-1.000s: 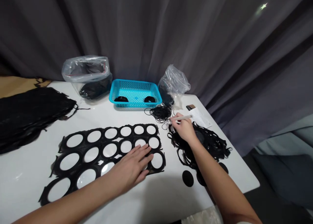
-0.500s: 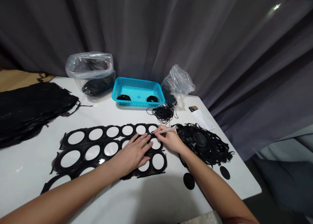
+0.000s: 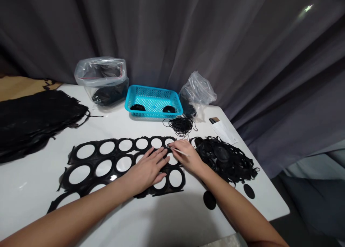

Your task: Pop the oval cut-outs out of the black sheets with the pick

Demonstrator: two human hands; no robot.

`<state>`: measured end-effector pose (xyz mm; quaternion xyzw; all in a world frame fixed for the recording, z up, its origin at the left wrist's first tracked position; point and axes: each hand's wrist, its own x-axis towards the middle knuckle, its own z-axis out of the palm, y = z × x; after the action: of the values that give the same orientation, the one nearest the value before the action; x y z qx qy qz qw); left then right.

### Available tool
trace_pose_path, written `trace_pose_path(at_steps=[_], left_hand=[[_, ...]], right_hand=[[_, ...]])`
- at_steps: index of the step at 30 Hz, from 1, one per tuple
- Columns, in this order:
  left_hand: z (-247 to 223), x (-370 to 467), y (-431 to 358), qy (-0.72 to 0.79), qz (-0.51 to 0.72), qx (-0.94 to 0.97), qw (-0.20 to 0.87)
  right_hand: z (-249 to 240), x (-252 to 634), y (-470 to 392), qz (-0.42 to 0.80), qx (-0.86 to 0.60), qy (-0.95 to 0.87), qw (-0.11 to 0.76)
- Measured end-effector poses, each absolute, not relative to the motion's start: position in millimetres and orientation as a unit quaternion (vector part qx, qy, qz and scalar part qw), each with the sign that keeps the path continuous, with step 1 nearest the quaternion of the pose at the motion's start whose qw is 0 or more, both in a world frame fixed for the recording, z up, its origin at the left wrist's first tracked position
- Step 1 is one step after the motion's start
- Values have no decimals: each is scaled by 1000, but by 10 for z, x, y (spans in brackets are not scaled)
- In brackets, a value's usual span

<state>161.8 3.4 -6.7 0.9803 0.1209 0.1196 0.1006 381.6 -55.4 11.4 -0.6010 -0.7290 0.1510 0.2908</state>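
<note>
Black bundle [image 3: 35, 121] cut off by left edge; holed black sheet [image 3: 93, 163] partly hidden under left hand [image 3: 148, 169] and forearm [image 3: 88, 207].

The left hand [image 3: 151, 168] lies flat on the black sheet with round holes [image 3: 94, 160]. The right hand [image 3: 187, 153] holds a thin white tool [image 3: 180, 152] at this sheet's upper right corner. Behind them, the blue basket [image 3: 154, 112] contains two black coils.

Behind the white bench [image 3: 129, 222] hangs 1 dark grey pleated curtain [image 3: 151, 31]. Right of the bench sits grey cushioned seating [image 3: 312, 193].
</note>
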Motion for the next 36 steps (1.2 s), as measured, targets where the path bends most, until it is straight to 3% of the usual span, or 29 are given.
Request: trace_pose_path(at_steps=[7,12,17,26,31,36], left_hand=[[-28,1592,30,127,123,970,169],[239,1641,214,237,210,846,430],[471,1831,459,216,247,681,655],[492,1889,479,234,269,676,645],[595,1924,493,254,326,658,630],[522,1991,470,251,293,722,574]], right_hand=[[292,3916,-498,96,-720,-560,399],[514,3821,-525,356,-641,-486,475],[609,3608,-557,459,-572,-438,520],[582,3599,-593,606,-445,-237,615],[534,3580,-679,648,-400,-253,597],[551,3600,-662,687,-371,-309,543]])
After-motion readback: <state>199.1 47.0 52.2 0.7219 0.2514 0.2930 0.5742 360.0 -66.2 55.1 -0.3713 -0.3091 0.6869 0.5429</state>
